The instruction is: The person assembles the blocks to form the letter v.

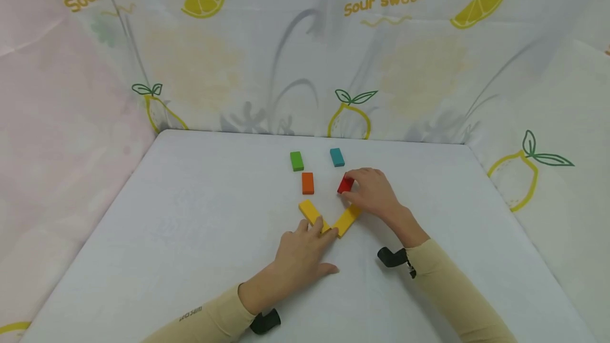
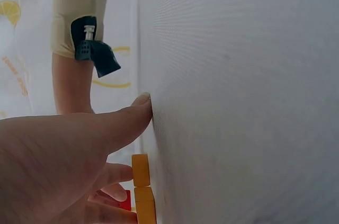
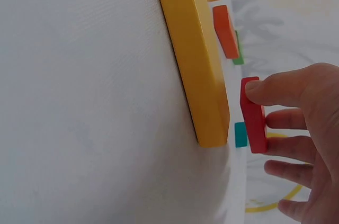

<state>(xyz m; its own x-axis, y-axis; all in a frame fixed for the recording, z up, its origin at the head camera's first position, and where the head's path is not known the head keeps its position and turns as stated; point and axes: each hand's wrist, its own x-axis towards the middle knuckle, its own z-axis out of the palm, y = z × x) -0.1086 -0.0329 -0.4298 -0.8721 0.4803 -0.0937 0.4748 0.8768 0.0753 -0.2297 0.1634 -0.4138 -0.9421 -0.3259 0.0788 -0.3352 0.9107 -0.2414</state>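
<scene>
Two yellow blocks lie in a V on the white table, a left yellow block and a right yellow block. My left hand rests with spread fingers at the V's point, fingertips on the yellow blocks; in the left wrist view its thumb reaches out to the side. My right hand pinches a red block between thumb and fingers, just beyond the right yellow block. In the right wrist view the red block is tilted, with the thumb on its near face.
An orange block lies beyond the left yellow block. Farther back are a green block and a blue block. A lemon-print cloth hangs behind the table. Black wrist mounts are on both sleeves.
</scene>
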